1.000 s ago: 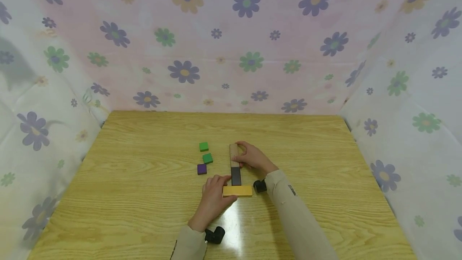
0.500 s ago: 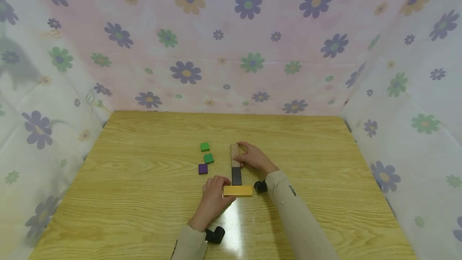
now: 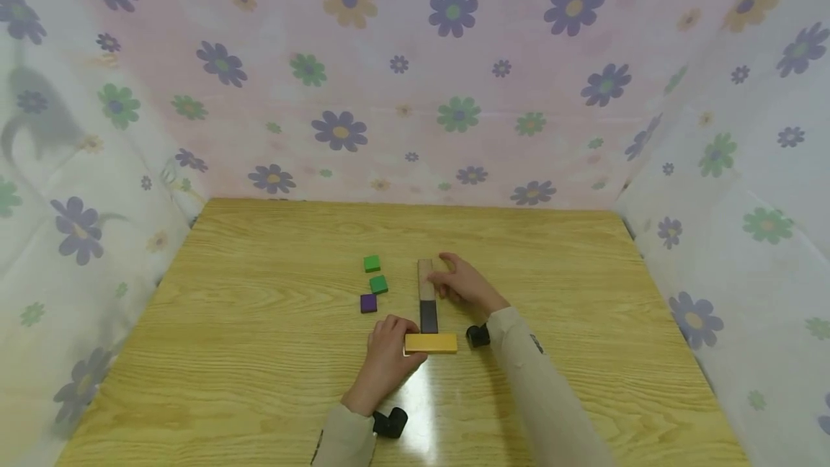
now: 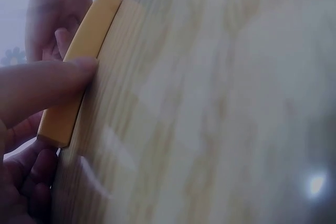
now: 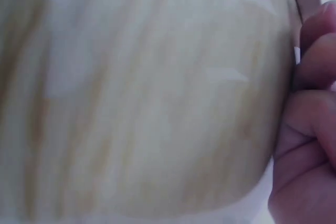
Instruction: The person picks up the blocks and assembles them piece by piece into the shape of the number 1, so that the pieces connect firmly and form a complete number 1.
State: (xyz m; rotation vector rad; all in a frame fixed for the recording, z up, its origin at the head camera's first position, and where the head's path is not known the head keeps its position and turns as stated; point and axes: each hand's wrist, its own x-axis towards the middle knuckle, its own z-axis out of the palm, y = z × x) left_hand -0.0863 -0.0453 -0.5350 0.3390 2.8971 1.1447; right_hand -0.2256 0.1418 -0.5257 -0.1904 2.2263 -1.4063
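My left hand (image 3: 385, 357) pinches the left end of a yellow block (image 3: 437, 343), thumb on the near side and fingers at the far side. In the left wrist view the thumb presses along the yellow block (image 4: 94, 30), which lies on the table. A black block (image 3: 429, 318) stretches away behind it, and a tan wooden block (image 3: 425, 270) continues that line. Beside the tan block, my right hand (image 3: 470, 287) has its index finger raised off it; the thumb tip is at the block's right edge. The right wrist view shows the fingers (image 5: 317, 61) but no block clearly.
Left of the line of blocks lie a light green block (image 3: 372, 264), a darker green block (image 3: 379, 285) and a purple block (image 3: 368, 303). The wood-grain table (image 3: 259, 352) is bounded by flowered cloth (image 3: 389, 92) at the back and sides.
My right hand has loosened from the tan block, its index finger moving away to the right. The left hand keeps hold of the yellow block. The head view has shifted slightly.
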